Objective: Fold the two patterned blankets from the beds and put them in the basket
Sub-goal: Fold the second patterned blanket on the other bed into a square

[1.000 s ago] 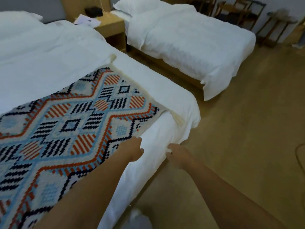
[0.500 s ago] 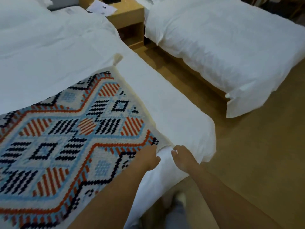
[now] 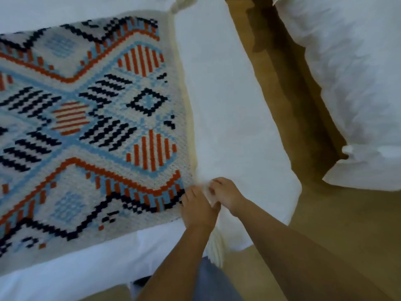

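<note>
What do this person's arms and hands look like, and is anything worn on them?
The left hand and right hand are bare: no gloves, and no ring, watch or bracelet is visible. No sleeve shows anywhere up to the frame edge.

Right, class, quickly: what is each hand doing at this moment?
Left hand: pinches the near corner of the patterned blanket.
Right hand: pinches that same corner.

The blanket is coarse matt knit, the bed smooth cloth, the floor matt wood.

no readable text, labels, brands, numbers or signs anywhere
</note>
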Motion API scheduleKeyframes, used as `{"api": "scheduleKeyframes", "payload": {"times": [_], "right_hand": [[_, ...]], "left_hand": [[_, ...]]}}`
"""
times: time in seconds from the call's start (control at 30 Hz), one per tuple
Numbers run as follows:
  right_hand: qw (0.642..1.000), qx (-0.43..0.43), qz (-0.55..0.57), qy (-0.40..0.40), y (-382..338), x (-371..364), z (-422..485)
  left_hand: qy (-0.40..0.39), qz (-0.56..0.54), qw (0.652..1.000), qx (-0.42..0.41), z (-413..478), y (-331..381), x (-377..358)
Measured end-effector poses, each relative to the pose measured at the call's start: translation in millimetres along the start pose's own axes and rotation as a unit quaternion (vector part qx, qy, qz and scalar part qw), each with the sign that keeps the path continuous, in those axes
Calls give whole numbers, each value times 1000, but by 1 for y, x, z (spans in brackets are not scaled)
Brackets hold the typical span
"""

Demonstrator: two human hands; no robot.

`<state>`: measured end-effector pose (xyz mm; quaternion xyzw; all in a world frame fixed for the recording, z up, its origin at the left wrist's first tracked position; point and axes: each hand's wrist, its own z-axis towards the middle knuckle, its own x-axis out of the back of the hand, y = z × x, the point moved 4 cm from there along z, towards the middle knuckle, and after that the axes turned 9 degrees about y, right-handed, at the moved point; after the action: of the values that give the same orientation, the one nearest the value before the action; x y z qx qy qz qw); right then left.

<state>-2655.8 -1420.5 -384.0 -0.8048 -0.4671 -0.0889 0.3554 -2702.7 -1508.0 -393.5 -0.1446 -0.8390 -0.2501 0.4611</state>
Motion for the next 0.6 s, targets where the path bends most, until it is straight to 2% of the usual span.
{"api": "scheduleKeyframes", "payload": {"times": [0.1, 0.2, 0.3, 0.4, 0.53, 0.6], "right_hand": [[996, -31, 65, -46, -12, -15, 11], [991, -52, 88, -85, -25, -39, 12], [994, -25, 56, -86, -38, -54, 12], [998, 8, 44, -34, -52, -55, 11], [997, 17, 70, -26, -72, -61, 1], [997, 48, 52, -22, -87, -70, -9]], "left_hand": [[24, 78, 997, -13, 1, -16, -8], [38, 83, 996, 2, 0, -30, -8], [47, -50, 996, 54, 3, -33, 0], [63, -239, 959, 137, 7, -52, 15], [88, -292, 944, 130, 5, -82, 38], [87, -303, 942, 118, 2, -97, 50]]}}
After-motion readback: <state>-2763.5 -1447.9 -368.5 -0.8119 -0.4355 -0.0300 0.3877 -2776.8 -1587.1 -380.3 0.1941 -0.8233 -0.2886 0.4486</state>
